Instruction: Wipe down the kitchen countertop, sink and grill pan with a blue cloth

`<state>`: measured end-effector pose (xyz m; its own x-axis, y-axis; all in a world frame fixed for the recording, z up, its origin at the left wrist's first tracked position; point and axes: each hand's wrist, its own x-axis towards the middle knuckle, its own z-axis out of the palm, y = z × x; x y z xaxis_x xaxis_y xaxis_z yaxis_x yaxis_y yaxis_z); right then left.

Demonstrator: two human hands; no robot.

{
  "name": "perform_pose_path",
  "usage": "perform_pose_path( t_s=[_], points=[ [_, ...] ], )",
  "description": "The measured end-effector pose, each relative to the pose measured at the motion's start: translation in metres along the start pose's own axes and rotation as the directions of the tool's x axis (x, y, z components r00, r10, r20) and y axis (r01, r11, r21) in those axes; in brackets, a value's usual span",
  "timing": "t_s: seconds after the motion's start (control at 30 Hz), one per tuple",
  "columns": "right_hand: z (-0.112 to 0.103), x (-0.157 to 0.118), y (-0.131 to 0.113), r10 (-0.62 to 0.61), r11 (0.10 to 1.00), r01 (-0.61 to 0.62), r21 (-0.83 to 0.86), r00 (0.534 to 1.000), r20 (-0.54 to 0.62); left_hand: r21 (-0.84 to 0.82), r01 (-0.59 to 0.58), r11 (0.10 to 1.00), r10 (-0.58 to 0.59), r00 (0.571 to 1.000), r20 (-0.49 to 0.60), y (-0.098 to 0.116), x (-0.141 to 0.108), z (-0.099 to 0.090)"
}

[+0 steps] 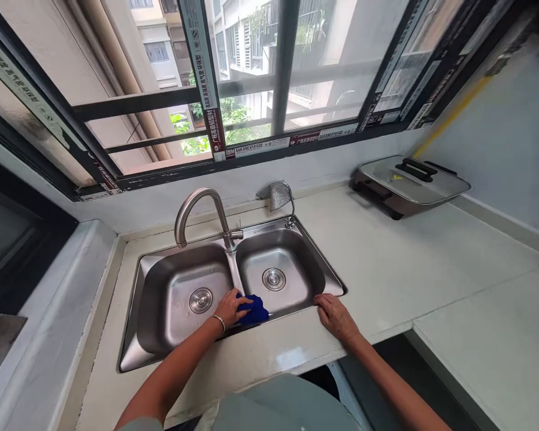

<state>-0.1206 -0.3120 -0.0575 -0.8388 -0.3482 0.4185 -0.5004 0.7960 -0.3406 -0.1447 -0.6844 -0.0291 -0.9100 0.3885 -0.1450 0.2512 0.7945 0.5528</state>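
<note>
A double-bowl steel sink [137, 350] is set into the pale countertop. At its front rim, by the divider between the bowls, my left hand [229, 308] grips a bunched blue cloth [254, 310]. Part of the cloth spreads out to the right of the fingers, along the front of the right bowl. My right hand [336, 316] rests on the counter at the sink's front right corner. Its fingers lie at the rim and hold nothing. Both bowls show round drain strainers, and water drops dot the left bowl.
A curved faucet [202, 200] rises behind the divider. A grey mesh cloth [278, 196] hangs on the thin spout at the sink's back right corner. A lidded electric pan [413, 179] stands at the back right, and a framed window [247, 143] runs behind the counter.
</note>
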Motion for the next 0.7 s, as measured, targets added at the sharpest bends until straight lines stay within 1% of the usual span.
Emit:
perform_pose_path(
  t_s=[0.07,0.1,0.13,0.2,0.23,0.3,0.37,0.4,0.47,0.57,0.63,0.7],
  points=[
    [-0.003,-0.002,0.003,-0.017,1.0,0.017,-0.012,1.0,-0.007,0.006,-0.037,0.999,0.037,0.997,0.07,0.0,-0.006,-0.005],
    [-0.008,-0.004,0.009,-0.03,0.999,0.03,-0.028,1.0,-0.006,0.003,-0.052,0.999,0.051,0.993,0.103,-0.001,-0.009,-0.007],
    [-0.014,-0.008,0.018,-0.04,0.998,0.039,-0.051,0.999,-0.004,-0.001,-0.062,0.998,0.062,0.989,0.132,-0.002,-0.011,-0.01],
    [-0.03,-0.021,0.045,-0.026,0.993,0.024,-0.12,1.0,-0.015,-0.012,-0.072,0.997,0.073,0.982,0.177,-0.006,-0.015,-0.014],
    [-0.039,-0.029,0.062,0.008,0.987,-0.014,-0.16,0.999,-0.037,-0.016,-0.072,0.997,0.074,0.979,0.19,-0.007,-0.016,-0.015],
    [-0.055,-0.049,0.099,0.125,0.958,-0.152,-0.242,0.985,-0.121,-0.018,-0.066,0.998,0.068,0.978,0.199,-0.008,-0.016,-0.015],
    [-0.064,-0.066,0.127,0.253,0.91,-0.306,-0.28,0.945,-0.21,-0.004,-0.077,0.997,0.076,0.978,0.195,-0.005,-0.012,-0.012],
    [-0.064,-0.073,0.136,0.302,0.889,-0.363,-0.278,0.923,-0.238,0.006,-0.091,0.996,0.088,0.978,0.191,-0.002,-0.009,-0.009],
    [-0.057,-0.08,0.141,0.379,0.851,-0.452,-0.268,0.881,-0.282,0.023,-0.131,0.991,0.124,0.973,0.194,0.007,0.001,-0.002],
    [-0.041,-0.079,0.13,0.443,0.788,-0.544,-0.288,0.826,-0.348,0.012,-0.151,0.988,0.146,0.969,0.201,0.026,0.022,0.012],
    [-0.036,-0.074,0.121,0.461,0.761,-0.572,-0.307,0.809,-0.364,-0.031,-0.166,0.986,0.169,0.965,0.2,0.042,0.038,0.022],
    [-0.036,-0.069,0.116,0.467,0.751,-0.574,-0.325,0.811,-0.353,-0.095,-0.194,0.976,0.209,0.958,0.195,0.057,0.054,0.032]
  ],
)
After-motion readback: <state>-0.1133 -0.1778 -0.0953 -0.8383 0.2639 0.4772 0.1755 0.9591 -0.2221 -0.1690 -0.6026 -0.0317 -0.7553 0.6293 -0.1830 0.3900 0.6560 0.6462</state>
